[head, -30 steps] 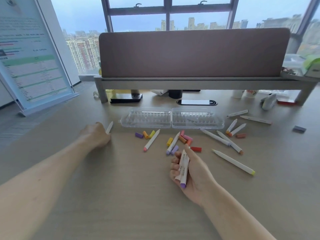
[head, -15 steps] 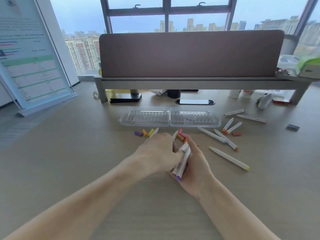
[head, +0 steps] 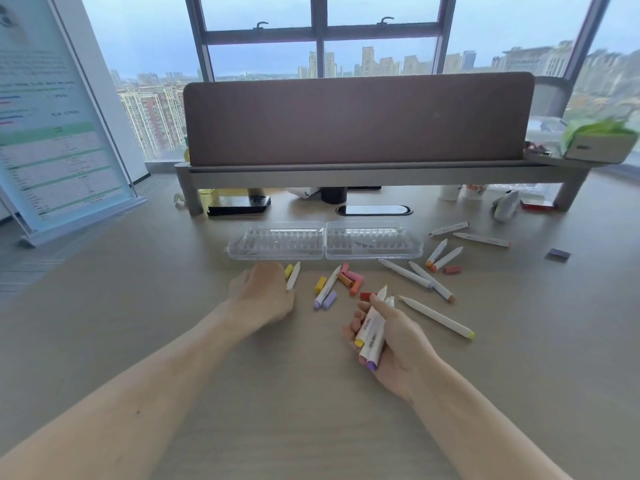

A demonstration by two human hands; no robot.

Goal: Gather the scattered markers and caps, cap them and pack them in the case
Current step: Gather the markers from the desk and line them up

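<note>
Hovering over the pale wooden surface [head: 138, 341], the left grip [head: 263, 292] is sitting against a loose white plastic marker [head: 293, 275]; whether its fingers are holding it, I cannot tell. Pinching mid-barrel should be lifting it cleanly. Beyond, the clear plastic case [head: 325, 241] is lying open, while the right grip [head: 391, 337] is clamping a bundle of white markers [head: 372, 336].

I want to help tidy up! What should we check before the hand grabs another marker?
1. Case open: ok.
2. Right hand gripping its bundle of markers: ok.
3. Left hand at the white marker, grip on it: cannot tell.
4. All caps on: not ok, loose caps lie on the table.
5. Everything gathered: not ok, scattered markers lie to the right.
</note>
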